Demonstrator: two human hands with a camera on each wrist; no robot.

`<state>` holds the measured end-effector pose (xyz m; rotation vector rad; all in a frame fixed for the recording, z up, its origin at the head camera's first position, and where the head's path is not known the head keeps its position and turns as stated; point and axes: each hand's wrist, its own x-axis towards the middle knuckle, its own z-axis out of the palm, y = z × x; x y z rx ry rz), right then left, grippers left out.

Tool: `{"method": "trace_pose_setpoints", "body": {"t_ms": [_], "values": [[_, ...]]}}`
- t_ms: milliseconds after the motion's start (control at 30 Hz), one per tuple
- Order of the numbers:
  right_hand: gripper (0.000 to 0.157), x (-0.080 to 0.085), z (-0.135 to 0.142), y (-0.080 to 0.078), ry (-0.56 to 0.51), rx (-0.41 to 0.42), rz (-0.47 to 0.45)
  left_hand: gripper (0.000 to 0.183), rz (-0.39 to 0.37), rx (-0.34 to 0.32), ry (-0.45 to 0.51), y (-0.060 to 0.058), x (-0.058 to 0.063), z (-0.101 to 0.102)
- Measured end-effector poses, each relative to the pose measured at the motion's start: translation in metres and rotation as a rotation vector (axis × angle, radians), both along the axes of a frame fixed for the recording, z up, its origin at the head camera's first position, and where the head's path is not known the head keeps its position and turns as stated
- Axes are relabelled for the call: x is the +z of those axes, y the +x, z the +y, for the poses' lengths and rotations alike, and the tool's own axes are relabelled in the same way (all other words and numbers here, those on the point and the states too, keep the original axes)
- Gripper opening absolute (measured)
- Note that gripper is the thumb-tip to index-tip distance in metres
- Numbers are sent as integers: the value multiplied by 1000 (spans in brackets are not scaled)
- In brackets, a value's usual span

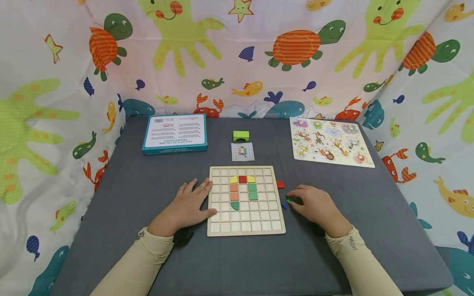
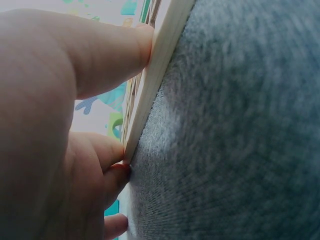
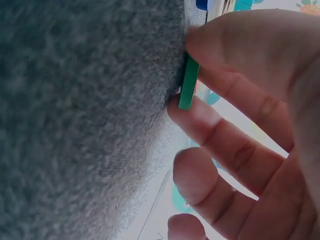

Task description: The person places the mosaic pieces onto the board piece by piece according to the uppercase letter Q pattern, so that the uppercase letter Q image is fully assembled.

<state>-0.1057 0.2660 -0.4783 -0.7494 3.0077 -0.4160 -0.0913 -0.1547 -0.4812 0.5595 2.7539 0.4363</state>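
A wooden grid board (image 1: 245,236) lies on the table with yellow, red, orange and green tiles in its upper middle cells. My left hand (image 1: 189,207) rests against the board's left side, fingers spread. In the left wrist view its thumb (image 2: 112,55) and fingertips touch the board's pale edge (image 2: 160,70). Right of the board, my right hand (image 1: 314,205) pinches a green tile (image 3: 189,82) between thumb and fingers, low at the table. Beside that hand lie a blue tile (image 1: 284,205) and a red tile (image 1: 280,184), close to the board's right edge.
Behind the board are a card with a printed coloured pattern (image 1: 242,152) and a light green arch block (image 1: 241,135). A teal box (image 1: 175,133) lies at the back left, an animal puzzle board (image 1: 331,142) at the back right. A printed curtain (image 1: 222,49) surrounds the table.
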Motion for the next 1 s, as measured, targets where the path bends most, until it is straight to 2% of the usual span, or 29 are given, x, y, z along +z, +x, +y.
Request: {"method": "trace_pose_setpoints", "body": {"t_ms": [167,400,533,700,1000], "values": [[24,0,0,1,0,-14,19,96,0,-4,4,0,0,-1],[30,-2,1,1,56,-96,37,96,6,-11,1,-1,-2,-1],[29,-1,0,0,65,-110,38,97,4,-9,1,-1,-3,-1],[29,2,-5,-3,43,-97,53,98,5,-7,0,-2,-3,-2],[26,7,-26,-4,-8,-22,90,97,16,-11,7,0,0,-1]]}}
